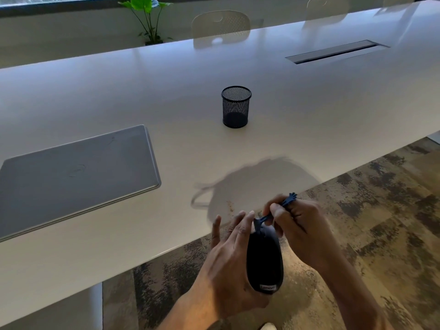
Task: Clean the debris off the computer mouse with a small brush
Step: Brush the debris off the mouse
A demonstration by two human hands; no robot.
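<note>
The left hand (228,260) cradles a black computer mouse (264,263) from its left side, palm under the body and fingers curled up around the front end, holding it in the air just off the near edge of the table (273,110), above the mottled brown floor (381,210). The mouse points away from the person, with a small label plate at the end nearest them. The right hand (302,225) pinches a small dark blue brush (273,214) between thumb and curled fingers; the brush head rests on the front end of the mouse, close to the left hand's fingertips, while the other end of the handle sticks out past the knuckles.

Just beyond the hands, a scatter of brownish specks (229,207) lies on the white tabletop near its edge, within the shadow cast by the hands. Farther in, a black mesh pen cup (236,107) stands upright near the middle of the table. To the left lies a closed grey laptop (76,175), flat on the surface. A long cable slot (333,51) is set into the table at the far right. Across the table stand pale chairs (220,26), and a green leafy plant (147,17) rises by the window.
</note>
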